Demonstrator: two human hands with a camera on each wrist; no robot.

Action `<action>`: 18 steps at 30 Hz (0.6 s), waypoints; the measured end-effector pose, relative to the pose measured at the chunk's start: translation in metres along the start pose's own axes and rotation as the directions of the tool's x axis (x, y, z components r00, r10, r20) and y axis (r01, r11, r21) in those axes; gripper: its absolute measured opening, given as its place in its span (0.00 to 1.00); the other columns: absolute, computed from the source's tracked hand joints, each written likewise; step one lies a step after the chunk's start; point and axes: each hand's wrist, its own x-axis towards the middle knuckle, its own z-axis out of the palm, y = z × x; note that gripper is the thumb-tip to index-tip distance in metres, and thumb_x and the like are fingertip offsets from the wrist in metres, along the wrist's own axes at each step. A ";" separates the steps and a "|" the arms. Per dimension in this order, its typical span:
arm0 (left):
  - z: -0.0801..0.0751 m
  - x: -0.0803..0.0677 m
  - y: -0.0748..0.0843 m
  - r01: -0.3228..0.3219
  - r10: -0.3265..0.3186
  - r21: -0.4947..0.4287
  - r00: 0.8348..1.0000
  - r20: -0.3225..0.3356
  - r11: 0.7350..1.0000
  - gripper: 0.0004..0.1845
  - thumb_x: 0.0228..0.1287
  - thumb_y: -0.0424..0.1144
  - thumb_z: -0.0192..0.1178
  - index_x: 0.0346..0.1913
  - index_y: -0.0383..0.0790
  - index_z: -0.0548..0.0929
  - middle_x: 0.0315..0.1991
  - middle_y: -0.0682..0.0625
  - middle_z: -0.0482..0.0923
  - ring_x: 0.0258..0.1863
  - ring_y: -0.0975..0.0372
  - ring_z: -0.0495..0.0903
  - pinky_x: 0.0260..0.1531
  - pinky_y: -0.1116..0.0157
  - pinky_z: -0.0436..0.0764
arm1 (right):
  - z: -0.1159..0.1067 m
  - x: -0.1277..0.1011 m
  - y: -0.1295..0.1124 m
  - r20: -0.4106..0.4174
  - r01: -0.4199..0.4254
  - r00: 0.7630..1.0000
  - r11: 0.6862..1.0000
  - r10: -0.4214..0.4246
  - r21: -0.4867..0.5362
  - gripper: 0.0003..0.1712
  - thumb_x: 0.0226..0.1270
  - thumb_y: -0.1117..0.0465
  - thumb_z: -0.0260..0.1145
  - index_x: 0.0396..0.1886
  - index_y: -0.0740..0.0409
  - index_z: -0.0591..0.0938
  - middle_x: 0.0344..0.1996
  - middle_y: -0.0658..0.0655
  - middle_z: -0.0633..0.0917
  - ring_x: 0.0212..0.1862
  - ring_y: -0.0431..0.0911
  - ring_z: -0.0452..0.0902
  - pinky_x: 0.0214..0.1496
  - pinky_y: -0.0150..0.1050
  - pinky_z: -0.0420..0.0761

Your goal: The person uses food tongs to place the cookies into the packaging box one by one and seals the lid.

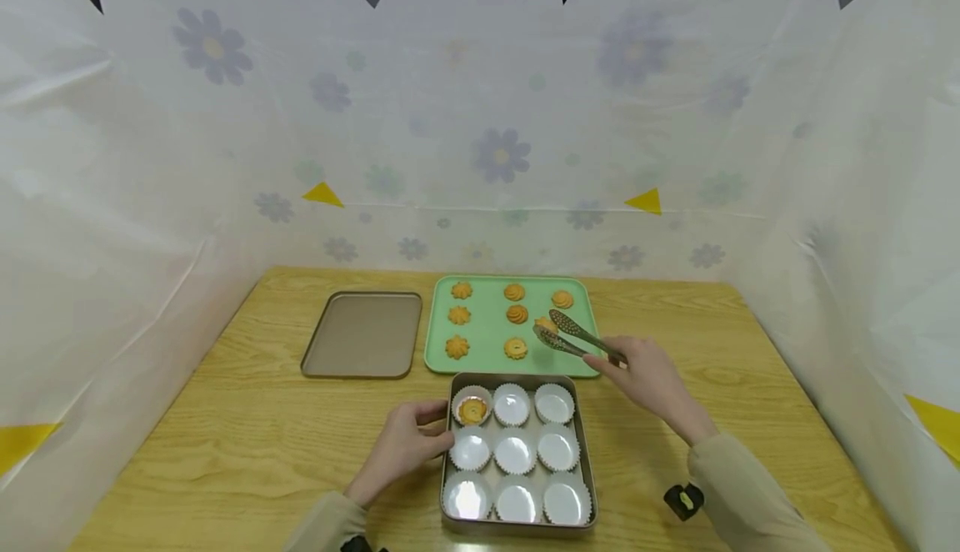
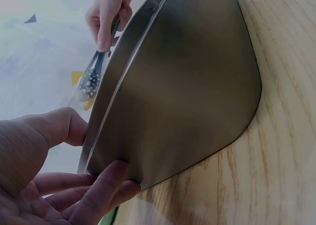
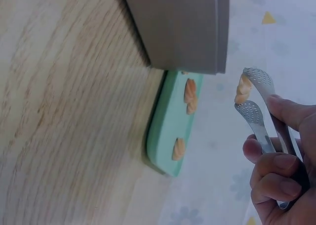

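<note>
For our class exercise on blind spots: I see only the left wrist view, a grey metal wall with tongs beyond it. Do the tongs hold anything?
Observer: Yes. The tongs, gripped by the right hand, pinch a cookie.
Operator: What is inside the metal thing my view is pressed against?
Observer: It is a tin with nine paper cups; only the far-left cup has a second cookie in it.
Operator: And what is beyond the tin?
Observer: A green tray with seven more cookies lying on it.
</note>
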 end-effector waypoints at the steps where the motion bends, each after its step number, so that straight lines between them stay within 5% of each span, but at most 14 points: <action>1: 0.000 0.000 0.000 0.000 0.000 0.003 1.000 0.002 1.000 0.32 0.52 0.27 0.65 0.61 0.15 0.73 0.58 0.21 0.76 0.51 0.37 0.85 0.45 0.65 0.91 | -0.001 -0.001 -0.002 -0.003 0.016 1.000 1.000 -0.016 0.001 0.12 0.69 0.50 0.67 0.28 0.49 0.83 0.16 0.45 0.73 0.19 0.35 0.58 0.20 0.27 0.59; 7: 0.001 0.001 -0.001 -0.002 0.002 0.011 1.000 -0.004 1.000 0.32 0.52 0.27 0.64 0.61 0.15 0.73 0.57 0.21 0.77 0.51 0.37 0.85 0.45 0.65 0.91 | -0.004 -0.009 -0.015 0.004 0.112 0.994 0.994 -0.112 -0.009 0.13 0.68 0.50 0.68 0.23 0.44 0.78 0.16 0.41 0.70 0.20 0.32 0.55 0.21 0.25 0.58; 18: 0.002 0.001 -0.001 -0.023 0.024 0.036 0.999 -0.024 0.999 0.31 0.50 0.28 0.64 0.59 0.15 0.75 0.55 0.22 0.79 0.51 0.38 0.85 0.46 0.64 0.90 | -0.002 -0.024 -0.034 0.081 0.200 0.977 0.980 -0.199 -0.008 0.07 0.66 0.50 0.69 0.33 0.47 0.86 0.17 0.37 0.69 0.20 0.29 0.54 0.21 0.22 0.59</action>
